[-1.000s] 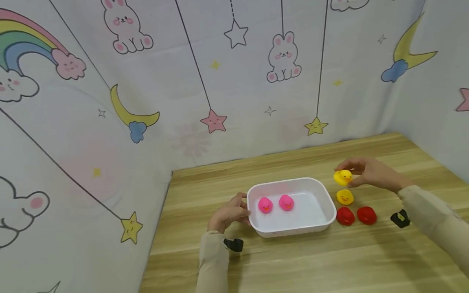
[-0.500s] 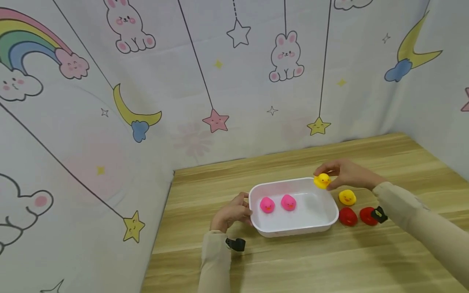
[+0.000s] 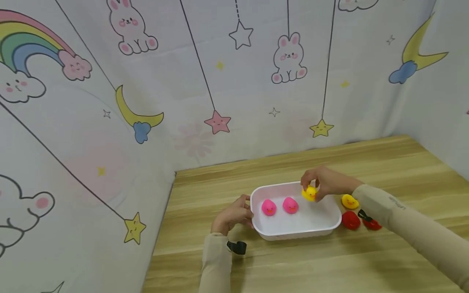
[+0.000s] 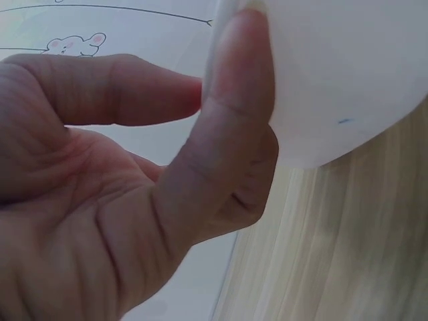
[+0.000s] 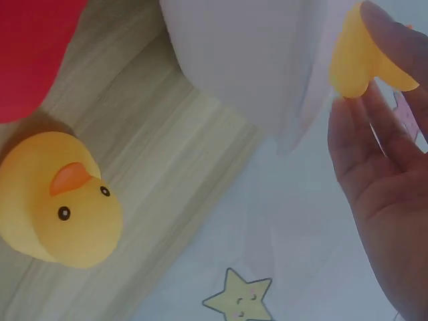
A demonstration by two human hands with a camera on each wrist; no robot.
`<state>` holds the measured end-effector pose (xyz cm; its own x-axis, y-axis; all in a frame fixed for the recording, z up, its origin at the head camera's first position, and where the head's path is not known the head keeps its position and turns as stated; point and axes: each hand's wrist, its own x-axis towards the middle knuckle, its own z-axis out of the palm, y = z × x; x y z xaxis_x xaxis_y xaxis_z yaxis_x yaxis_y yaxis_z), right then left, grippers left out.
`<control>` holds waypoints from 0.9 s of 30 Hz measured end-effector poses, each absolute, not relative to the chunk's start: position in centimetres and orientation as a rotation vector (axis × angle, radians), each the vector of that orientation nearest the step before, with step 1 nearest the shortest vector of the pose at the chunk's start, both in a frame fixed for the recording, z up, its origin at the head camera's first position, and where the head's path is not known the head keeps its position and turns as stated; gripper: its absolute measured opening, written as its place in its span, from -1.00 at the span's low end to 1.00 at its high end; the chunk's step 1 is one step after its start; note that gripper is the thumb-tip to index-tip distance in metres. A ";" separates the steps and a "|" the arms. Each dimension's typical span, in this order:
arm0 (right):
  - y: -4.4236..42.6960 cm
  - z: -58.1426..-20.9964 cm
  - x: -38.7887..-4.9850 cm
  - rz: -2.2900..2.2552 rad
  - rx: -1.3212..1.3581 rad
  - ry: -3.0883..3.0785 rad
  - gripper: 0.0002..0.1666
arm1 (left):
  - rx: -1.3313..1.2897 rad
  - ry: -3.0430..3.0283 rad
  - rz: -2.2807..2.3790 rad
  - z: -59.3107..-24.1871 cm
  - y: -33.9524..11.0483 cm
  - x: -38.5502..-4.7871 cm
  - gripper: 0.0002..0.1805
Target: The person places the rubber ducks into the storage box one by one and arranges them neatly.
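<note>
My right hand pinches a yellow rubber duck over the far right part of a white plastic tray. Thumb and fingertips are on the duck's sides in the right wrist view, where its body shows next to the tray wall. Inside the tray two pink rubber ducks sit side by side toward the left. At the tray's left end my left hand grips the rim. In the left wrist view its thumb lies against the white wall, with the fingers on the other side.
To the right of the tray, a second yellow duck stands on the wooden table under my right forearm. Two red ducks are nearer me, one partly covered by the wrist strap. A printed cloth hangs behind the table.
My right hand has carried the yellow duck leftward from beside the tray, across its rim, to over the inside. The left hand keeps its hold on the tray.
</note>
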<state>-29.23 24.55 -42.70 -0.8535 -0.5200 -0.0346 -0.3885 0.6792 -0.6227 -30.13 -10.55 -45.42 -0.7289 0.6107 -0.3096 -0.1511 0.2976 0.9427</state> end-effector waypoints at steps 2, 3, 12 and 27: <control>24.0 -43.0 -29.0 -0.822 -0.750 2.711 -0.62 | 0.414 1.914 1.484 -45.5 -10.5 -30.1 -0.32; 23.8 -43.1 -29.0 -0.775 -0.749 2.720 -0.62 | 0.418 1.914 1.482 -45.5 -10.5 -30.0 -0.32; 23.1 -44.4 -28.9 -0.570 -0.742 2.737 -0.64 | 0.424 1.910 1.486 -45.3 -10.4 -29.9 -0.32; 22.9 -45.8 -28.6 -0.530 -0.697 2.724 -0.61 | 0.436 1.904 1.494 -45.4 -10.5 -29.9 -0.29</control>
